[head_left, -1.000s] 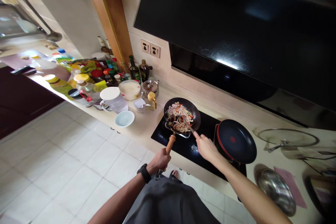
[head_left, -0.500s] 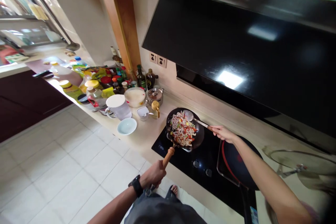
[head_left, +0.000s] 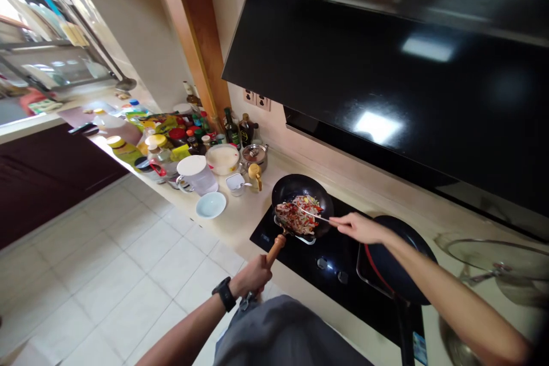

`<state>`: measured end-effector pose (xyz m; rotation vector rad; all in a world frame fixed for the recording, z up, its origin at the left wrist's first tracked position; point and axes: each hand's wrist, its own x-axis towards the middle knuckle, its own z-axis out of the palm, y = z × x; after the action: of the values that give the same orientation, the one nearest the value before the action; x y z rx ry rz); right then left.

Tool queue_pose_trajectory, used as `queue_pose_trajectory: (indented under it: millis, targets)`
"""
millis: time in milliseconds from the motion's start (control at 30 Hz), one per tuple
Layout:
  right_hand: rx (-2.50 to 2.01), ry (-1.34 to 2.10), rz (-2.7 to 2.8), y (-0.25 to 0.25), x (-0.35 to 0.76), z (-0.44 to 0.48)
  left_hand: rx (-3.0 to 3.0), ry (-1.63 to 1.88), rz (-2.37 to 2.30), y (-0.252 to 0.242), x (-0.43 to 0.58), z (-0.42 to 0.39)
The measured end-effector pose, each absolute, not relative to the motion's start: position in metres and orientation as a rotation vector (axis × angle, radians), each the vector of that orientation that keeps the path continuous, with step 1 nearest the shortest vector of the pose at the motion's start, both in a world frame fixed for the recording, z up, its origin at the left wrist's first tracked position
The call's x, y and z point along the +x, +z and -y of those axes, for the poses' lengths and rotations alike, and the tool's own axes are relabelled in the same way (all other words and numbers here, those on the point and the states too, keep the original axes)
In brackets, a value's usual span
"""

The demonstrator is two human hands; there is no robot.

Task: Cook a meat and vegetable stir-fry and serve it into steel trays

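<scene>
My left hand (head_left: 254,276) grips the wooden handle (head_left: 275,250) of a black wok (head_left: 309,191), which sits on a black induction hob (head_left: 317,263). The wok holds a stir-fry (head_left: 298,215) of pale shreds with red and green pieces. My right hand (head_left: 358,227) holds a thin metal spatula (head_left: 313,214), whose blade reaches into the food. Just right of the wok, a dark non-stick pan (head_left: 401,257) with a red rim lies partly under my right forearm.
Along the counter (head_left: 240,223) stand a lidded white jug (head_left: 198,175), a pale blue bowl (head_left: 210,205), a small pot (head_left: 254,157), and several bottles and jars. A glass lid (head_left: 493,260) lies right of the hob. A black range hood (head_left: 364,68) overhangs the hob.
My right hand has moved left and nearer the wok, and the spatula now lies lower across the food. The stir-fry has shifted and looks redder on top. My left hand stays on the handle.
</scene>
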<state>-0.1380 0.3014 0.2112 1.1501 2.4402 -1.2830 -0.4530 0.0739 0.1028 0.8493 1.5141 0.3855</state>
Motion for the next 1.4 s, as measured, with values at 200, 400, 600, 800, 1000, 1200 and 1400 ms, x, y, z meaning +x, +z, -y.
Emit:
queue_pose_trajectory:
  millis: [200,400,600,800,1000,1200,1400]
  targets:
    - [1.364,-0.712,-2.741,0.186,-0.078,-0.184,0.822,0.335,-1.534,0.103,-0.439,-0.071]
    - [1.404,-0.417,-2.55,0.22,-0.056,-0.149,0.799,0.339,-1.517,0.099,-0.432,-0.067]
    - [1.443,-0.244,-2.351,0.187,-0.137,-0.153,0.795,0.404,-1.44,0.094,-0.427,-0.063]
    - [1.727,-0.515,-2.586,0.156,-0.114,-0.177,0.802,0.392,-1.505,0.096,-0.428,-0.064]
    - [2.067,-0.855,-2.482,0.14,-0.105,-0.239,0.793,0.398,-1.533,0.099,-0.424,-0.065]
    - [1.876,-1.962,-1.61,0.144,-0.138,-0.307,0.804,0.343,-1.547,0.105,-0.429,-0.069]
    - [1.629,-2.099,-1.564,0.166,-0.145,-0.299,0.786,0.383,-1.532,0.117,-0.431,-0.073]
